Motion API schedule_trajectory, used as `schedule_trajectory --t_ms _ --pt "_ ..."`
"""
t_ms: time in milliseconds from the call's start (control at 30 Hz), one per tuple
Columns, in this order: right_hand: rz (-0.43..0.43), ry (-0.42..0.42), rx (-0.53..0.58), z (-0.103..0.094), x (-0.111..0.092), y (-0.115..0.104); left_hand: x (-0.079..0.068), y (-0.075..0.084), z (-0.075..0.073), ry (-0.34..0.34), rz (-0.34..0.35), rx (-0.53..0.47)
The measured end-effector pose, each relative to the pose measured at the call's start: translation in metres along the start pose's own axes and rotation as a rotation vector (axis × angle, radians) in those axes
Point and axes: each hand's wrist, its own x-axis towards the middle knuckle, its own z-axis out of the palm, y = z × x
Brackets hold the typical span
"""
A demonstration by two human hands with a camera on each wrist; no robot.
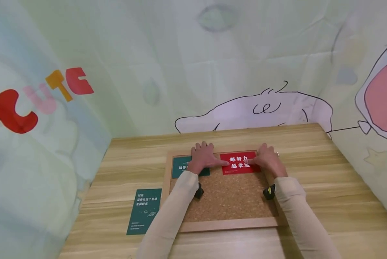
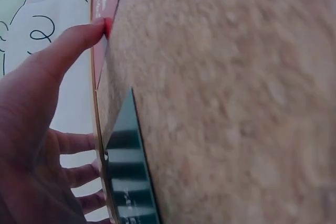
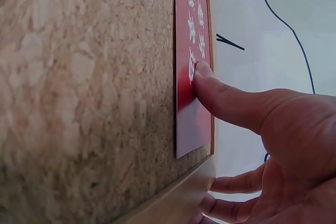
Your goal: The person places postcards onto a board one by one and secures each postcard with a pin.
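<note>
A red card [image 1: 238, 170] with white characters lies at the top of a wood-framed cork board [image 1: 229, 201]. My left hand [image 1: 204, 158] presses its thumb on the card's left end, while the other fingers extend past the board's far edge. On the right end, the thumb of my right hand [image 1: 270, 162] presses too, its fingers spread over the frame's far right corner. A dark green card [image 1: 179, 173] sits at the board's upper left, partly covered by my left hand. In the right wrist view the red card [image 3: 191, 124] lies along the frame.
Another green card [image 1: 145, 208] with white print lies on the wood-grain table [image 1: 115, 162], left of the board. Behind the table hangs a pale cloth [image 1: 141, 54] with cartoon drawings and letters.
</note>
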Motion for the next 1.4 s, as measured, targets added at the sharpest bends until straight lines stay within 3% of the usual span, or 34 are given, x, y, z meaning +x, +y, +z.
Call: schedule_trajectory --t_ms 433,633,1033,1233,1400 --pt "-0.079 0.039 0.017 -0.001 0.002 0.009 0.002 0.005 -0.003 -0.023 -0.050 -0.036" --pt "-0.102 -0.005 0.085 -0.021 0.001 0.022 0.000 0.007 -0.003 -0.035 -0.064 -0.034" --pt "-0.216 0.201 -0.164 -0.065 0.013 0.068 0.005 0.009 -0.005 -0.033 -0.068 -0.033" --pt "-0.254 0.175 -0.149 -0.061 0.011 0.085 0.004 0.008 -0.007 -0.034 -0.066 -0.037" --pt "-0.362 0.182 -0.147 -0.052 0.016 0.092 0.003 0.010 -0.008 -0.040 -0.068 -0.028"
